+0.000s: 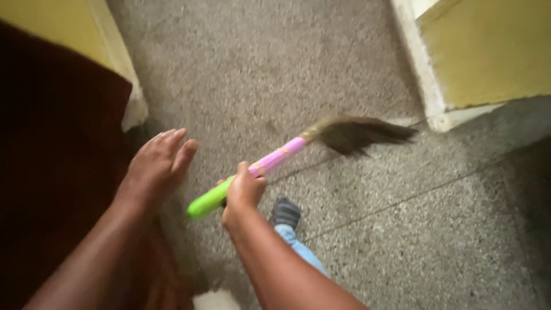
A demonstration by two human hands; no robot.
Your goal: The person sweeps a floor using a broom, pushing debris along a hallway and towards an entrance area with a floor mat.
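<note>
**A:** Broom [298, 146] first. From my seat, the right hand [244, 192] has its fingers wrapped around the handle, about where the green end meets the pink wrap, and the bristle head [359, 133] hangs low over the speckled stone floor [402, 241], out near the foot of the yellow wall [488, 51].

**B:** How do you reckon it handles?

**A:** Light, I'd judge; one hand carries it with no sign of strain. The handle looks stiff and smooth, probably plastic-wrapped, so possibly a little slick. The bristles look soft and springy, bunched into a tapering tuft. The grip sits towards the green end, which I'd call the sensible spot: far from the bristles, with a short stub left behind the palm.

**B:** And the left hand [158, 163]?

**A:** Empty, fingers stretched out and close together, resting against or just beside the dark red cloth [51, 172]. I can't tell whether it actually presses on it.

**B:** What can't you make out?

**A:** The bristle tips are blurred, so I can't say if they touch the floor. The cloth is cut off by the left edge. A grey-socked foot [285, 212] peeks out below the right forearm, and something white [215, 299] is clipped at the bottom.
</note>
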